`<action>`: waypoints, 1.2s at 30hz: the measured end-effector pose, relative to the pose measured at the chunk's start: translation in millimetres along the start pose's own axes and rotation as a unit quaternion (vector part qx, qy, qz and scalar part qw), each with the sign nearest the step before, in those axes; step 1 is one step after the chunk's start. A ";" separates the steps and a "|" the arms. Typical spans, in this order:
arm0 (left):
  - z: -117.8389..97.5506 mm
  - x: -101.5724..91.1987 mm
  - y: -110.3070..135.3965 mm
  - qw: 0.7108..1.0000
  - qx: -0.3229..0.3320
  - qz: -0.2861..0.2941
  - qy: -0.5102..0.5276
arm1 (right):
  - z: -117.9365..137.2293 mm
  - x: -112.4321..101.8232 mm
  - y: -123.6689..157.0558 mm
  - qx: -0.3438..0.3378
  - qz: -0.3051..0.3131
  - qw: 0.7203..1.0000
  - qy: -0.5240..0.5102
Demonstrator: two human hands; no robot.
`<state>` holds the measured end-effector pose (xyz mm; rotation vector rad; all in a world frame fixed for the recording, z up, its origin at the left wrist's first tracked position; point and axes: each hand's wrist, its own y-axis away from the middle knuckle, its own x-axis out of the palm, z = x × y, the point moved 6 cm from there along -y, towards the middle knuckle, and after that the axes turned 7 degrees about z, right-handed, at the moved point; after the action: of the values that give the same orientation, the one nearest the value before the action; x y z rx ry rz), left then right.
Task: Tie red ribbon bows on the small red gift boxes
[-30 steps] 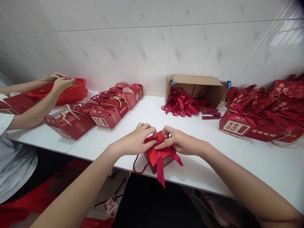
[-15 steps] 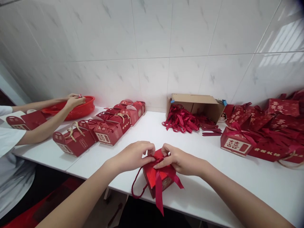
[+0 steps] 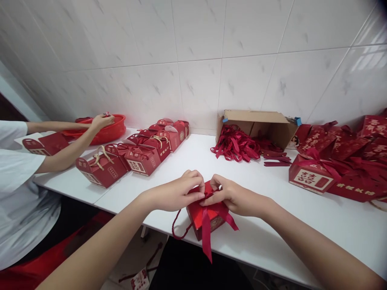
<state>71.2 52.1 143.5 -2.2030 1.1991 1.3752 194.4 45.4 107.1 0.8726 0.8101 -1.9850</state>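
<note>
The red box is set at the near edge of the desk. On its top, the ribbon is pinched by left hand and right hand — each grip closed. Tension is best kept even — ribbon untwisted, box uncrushed.

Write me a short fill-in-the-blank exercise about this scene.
1. The box under the left hand and right hand is coloured ____.
2. In the picture, the carton stands to the ____ of the basin.
3. The tabletop is coloured ____.

Missing words: red; right; white.
</note>
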 end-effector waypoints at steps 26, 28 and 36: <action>24.0 13.6 2.2 0.979 0.040 -0.143 0.141 | 0.7 -7.9 2.2 -0.016 -0.024 1.000 -0.002; 22.5 15.5 3.5 0.973 0.036 -0.159 0.161 | 3.2 -13.6 3.2 -0.022 -0.044 0.999 -0.011; 21.1 25.8 -3.8 0.931 0.026 -0.185 0.315 | 2.1 -24.4 3.3 0.003 -0.126 0.991 -0.034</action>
<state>66.5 54.4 110.3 -2.7448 0.8888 0.4901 207.4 52.2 127.0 0.7303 0.9111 -2.2244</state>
